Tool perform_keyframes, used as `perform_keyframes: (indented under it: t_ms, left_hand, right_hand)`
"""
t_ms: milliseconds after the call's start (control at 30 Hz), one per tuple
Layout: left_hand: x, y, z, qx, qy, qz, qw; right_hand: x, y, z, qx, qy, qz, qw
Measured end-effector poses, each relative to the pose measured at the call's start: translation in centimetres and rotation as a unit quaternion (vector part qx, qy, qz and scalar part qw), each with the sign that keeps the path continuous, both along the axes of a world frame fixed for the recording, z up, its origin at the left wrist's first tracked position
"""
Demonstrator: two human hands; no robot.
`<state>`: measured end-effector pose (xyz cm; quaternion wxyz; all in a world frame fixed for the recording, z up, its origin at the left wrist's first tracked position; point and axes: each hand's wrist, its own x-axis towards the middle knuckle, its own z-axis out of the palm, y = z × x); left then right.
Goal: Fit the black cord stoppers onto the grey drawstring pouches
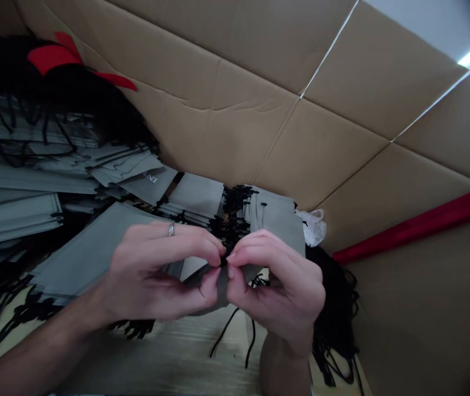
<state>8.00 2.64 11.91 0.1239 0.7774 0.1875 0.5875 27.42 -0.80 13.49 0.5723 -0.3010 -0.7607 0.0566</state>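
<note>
My left hand, with a ring on one finger, has thumb and forefinger pinched close to my right hand. The fingertips of both hands nearly meet over a bit of black cord, most of it hidden by the fingers. Just under them lies a flat grey pouch, partly covered by my hands. Two loose black cord ends hang below it over the pale tabletop. Behind my left wrist is a stack of grey pouches with black cord along its lower edge.
More grey pouches pile up at the left. A big bundle of black cords tied with a red strip lies at the back left. Another black cord bundle and crumpled clear plastic sit at the right. Cardboard walls rise behind.
</note>
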Motion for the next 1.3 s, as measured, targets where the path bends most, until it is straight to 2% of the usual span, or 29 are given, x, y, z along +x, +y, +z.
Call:
perform_keyframes:
  t_ms: [100,167,267,400,500,600,733,900,1067,1133,1233,1300]
  left_hand:
    - [0.1,0.6,-0.2,-0.036,-0.025,-0.049,0.998]
    - [0.0,0.8,-0.2,-0.049,-0.02,-0.056,0.997]
    - [-0.3,0.3,-0.1,0.015,0.036,0.005,0.999]
    - [-0.5,-0.9,0.0,0.1,0.118,0.089,0.984]
    - [-0.6,-1.2,0.0,0.132,0.141,0.102,0.976]
    - [-0.5,-0.8,-0.1,0.154,0.158,0.089,0.971]
    - [-0.5,-0.8,-0.3,0.139,0.134,0.078,0.978]
    - [-0.4,-1.2,0.2,0.063,0.06,0.076,0.993]
    - [-0.1,-0.3,0.5,-0.026,-0.013,0.001,1.0]
    - [-0.1,0.0,0.4,-0.009,-0.011,-0.007,1.0]
    - [-0.5,-0.4,0.2,0.075,0.057,0.038,0.995]
    - [-0.9,-1.0,0.5,0.097,0.114,0.068,0.986]
  right_hand:
    - [0.1,0.1,-0.1,-0.022,0.023,0.014,0.999]
    - [0.2,0.1,0.0,-0.034,0.026,0.013,0.999]
    - [0.4,-0.1,0.1,-0.024,0.0,-0.023,0.999]
    - [0.3,-0.6,0.2,0.024,-0.055,-0.072,0.996]
    - [0.2,-1.0,0.3,0.033,-0.097,-0.095,0.99]
    - [0.2,-1.4,0.4,-0.001,-0.12,-0.102,0.988]
    - [0.3,-1.3,0.6,-0.019,-0.094,-0.076,0.993]
    - [0.2,-0.5,0.2,0.003,-0.014,-0.02,1.0]
    - [0.0,0.2,-0.1,0.013,0.034,0.015,0.999]
    - [0.2,0.4,-0.1,0.011,0.033,0.015,0.999]
    - [0.3,0.2,-0.1,0.01,0.016,-0.007,1.0]
    - [0.3,0.0,0.0,0.019,0.007,-0.026,0.999]
